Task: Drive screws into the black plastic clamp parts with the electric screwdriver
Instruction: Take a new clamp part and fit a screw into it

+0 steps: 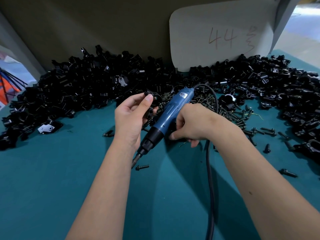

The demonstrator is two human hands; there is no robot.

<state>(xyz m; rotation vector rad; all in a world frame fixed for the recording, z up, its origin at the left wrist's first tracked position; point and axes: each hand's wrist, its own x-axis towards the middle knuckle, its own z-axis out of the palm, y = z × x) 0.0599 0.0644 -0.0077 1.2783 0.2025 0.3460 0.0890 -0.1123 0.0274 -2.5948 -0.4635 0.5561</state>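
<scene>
My left hand (130, 116) holds a black plastic clamp part (152, 103) between thumb and fingers, above the teal table. My right hand (188, 124) grips the blue electric screwdriver (170, 112), which slants down to the left. Its black chuck and bit (136, 157) point at the table beside my left wrist. A black screw (142, 167) lies just below the bit tip. Loose screws (230, 113) form a pile behind my right hand.
Big heaps of black clamp parts (83, 90) curve across the back and right (277, 87) of the teal table (52, 179). A white card (220, 35) marked 44 leans on the back wall. The screwdriver's black cable (210, 179) runs toward me. Stray screws (288, 173) lie at right.
</scene>
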